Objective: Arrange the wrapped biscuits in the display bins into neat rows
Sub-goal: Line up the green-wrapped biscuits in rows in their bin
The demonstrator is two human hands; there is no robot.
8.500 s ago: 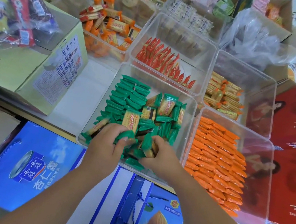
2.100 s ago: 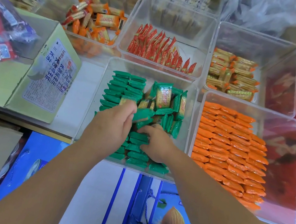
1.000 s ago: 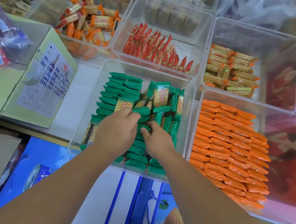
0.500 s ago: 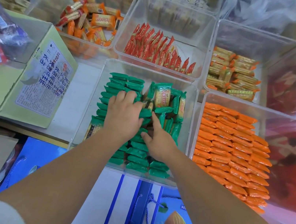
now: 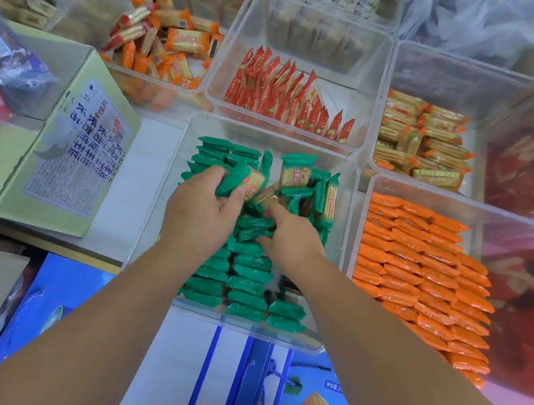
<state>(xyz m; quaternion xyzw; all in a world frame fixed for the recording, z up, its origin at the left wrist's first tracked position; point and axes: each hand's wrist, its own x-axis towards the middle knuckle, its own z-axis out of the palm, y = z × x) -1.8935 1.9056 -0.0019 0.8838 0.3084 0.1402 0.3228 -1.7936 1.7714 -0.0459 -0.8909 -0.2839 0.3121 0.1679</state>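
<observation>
- Green biscuits point(image 5: 250, 271) sit in the near middle bin point(image 5: 273, 335). The near rows lie flat and neat, and the far right part is a loose heap of tilted packs.
- Left hand point(image 5: 200, 213): I see it gripping one green pack point(image 5: 232, 180) over the heap, fingers curled round it.
- Right hand point(image 5: 291, 240) rests on the packs just beside the left, fingers bent down into them. I cannot tell if it pinches one.
- Orange biscuits point(image 5: 420, 277) lie in tidy rows just right of the bin.
- Red packs point(image 5: 287, 101) stand upright behind it.
- Box point(image 5: 68, 155) sits to its left.
</observation>
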